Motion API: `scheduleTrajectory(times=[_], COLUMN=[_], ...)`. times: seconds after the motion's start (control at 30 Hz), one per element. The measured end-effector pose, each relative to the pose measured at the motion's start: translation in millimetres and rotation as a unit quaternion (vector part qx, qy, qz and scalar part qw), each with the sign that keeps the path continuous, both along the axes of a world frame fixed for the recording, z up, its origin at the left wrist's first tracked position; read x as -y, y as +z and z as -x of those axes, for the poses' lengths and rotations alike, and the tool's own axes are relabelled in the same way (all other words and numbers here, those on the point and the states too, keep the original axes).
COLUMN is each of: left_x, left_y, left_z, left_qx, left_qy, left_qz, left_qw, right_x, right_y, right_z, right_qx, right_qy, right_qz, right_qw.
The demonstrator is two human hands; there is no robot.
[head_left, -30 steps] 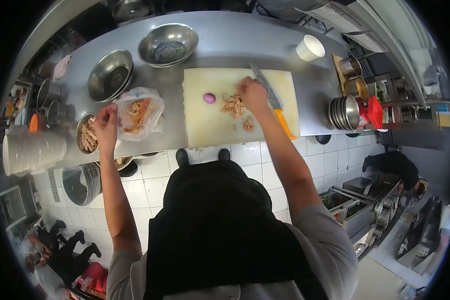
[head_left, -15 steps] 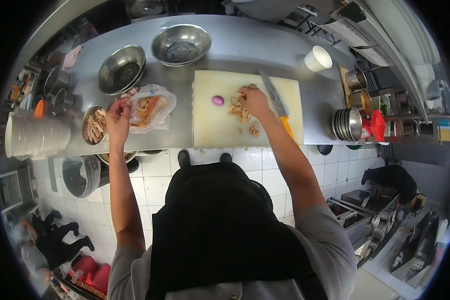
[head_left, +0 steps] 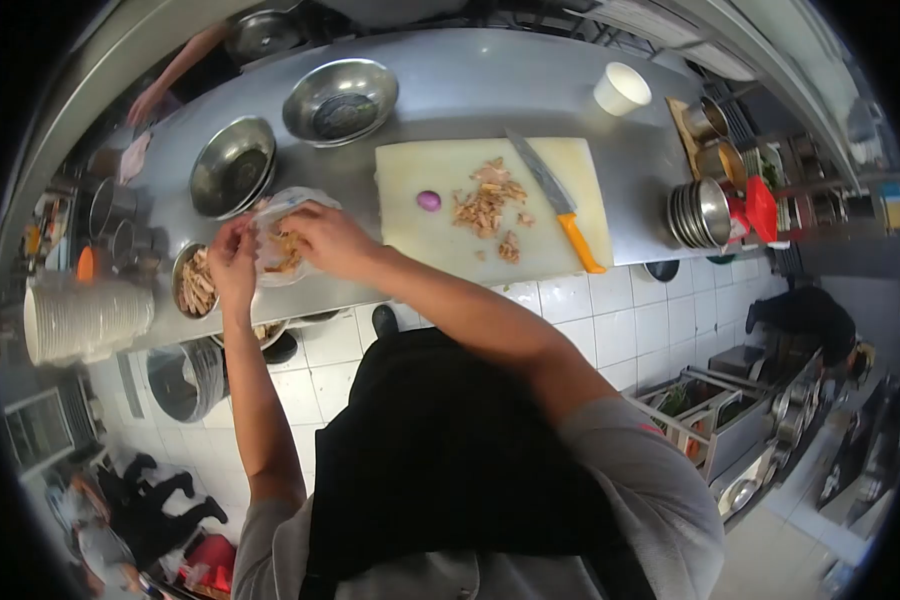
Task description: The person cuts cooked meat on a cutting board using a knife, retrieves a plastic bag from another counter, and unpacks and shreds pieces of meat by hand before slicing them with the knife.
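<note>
My left hand [head_left: 234, 262] is at the left edge of a clear plastic bag [head_left: 288, 270], its fingers pinched on the bag's edge. Over the bag's upper part is my right hand [head_left: 322, 238], its fingers curled at the orange-brown meat [head_left: 282, 250] inside; what they grip is hidden. Shredded meat [head_left: 485, 208] lies in a pile on the white cutting board [head_left: 410, 245], between a purple onion piece [head_left: 428, 201] and a knife with a yellow handle [head_left: 578, 243]. A metal bowl of meat strips [head_left: 196, 283] stands left of the bag.
Two metal bowls, one round [head_left: 340, 103] and one tilted [head_left: 232, 168], stand behind the bag. A white cup [head_left: 622, 90] and stacked bowls [head_left: 699, 215] are at the right, stacked lids [head_left: 85, 315] at the left. Another person's arm [head_left: 175, 75] reaches in at the far left.
My right hand has moved left from the meat pile on the board to the plastic bag. My left hand has come to the bag's edge. Another person's arm has appeared at the upper left.
</note>
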State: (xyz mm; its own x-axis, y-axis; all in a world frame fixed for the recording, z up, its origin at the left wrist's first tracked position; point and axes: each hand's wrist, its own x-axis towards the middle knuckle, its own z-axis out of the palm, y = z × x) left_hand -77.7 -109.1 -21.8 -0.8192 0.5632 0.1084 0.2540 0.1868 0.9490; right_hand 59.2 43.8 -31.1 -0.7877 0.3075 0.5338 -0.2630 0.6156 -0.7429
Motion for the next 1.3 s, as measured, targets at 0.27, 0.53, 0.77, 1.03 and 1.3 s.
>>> scheduleTrajectory(times=[0.27, 0.53, 0.77, 1.03, 1.3], left_x=[-36.0, -252.9, -314.3, -273.8, -187.8], left_y=[44.6, -51.7, -64.6, -60.3, -44.3], left_z=[-37.8, -148.7, -176.0, -124.6, -110.6], left_qx=[-0.297, -0.205, -0.233, -0.164, 0.070], left_qy=[0.034, -0.334, -0.361, -0.304, -0.211], left_qz=[-0.013, 0.036, 0.358, 0.153, 0.073], left_qw=[0.954, 0.919, 0.829, 0.926, 0.972], right_x=[-160.2, -177.1, -117.5, -60.8, -48.6], right_y=[-30.0, -65.6, -5.8, -9.9, -63.2], right_z=[-213.6, -301.5, -315.3, -286.5, -235.2], right_qx=[0.161, 0.297, 0.219, 0.145, 0.228], right_qy=[-0.401, -0.377, -0.275, -0.227, -0.145], right_qz=[-0.155, -0.110, 0.473, 0.601, 0.535], right_qw=[0.888, 0.870, 0.808, 0.752, 0.801])
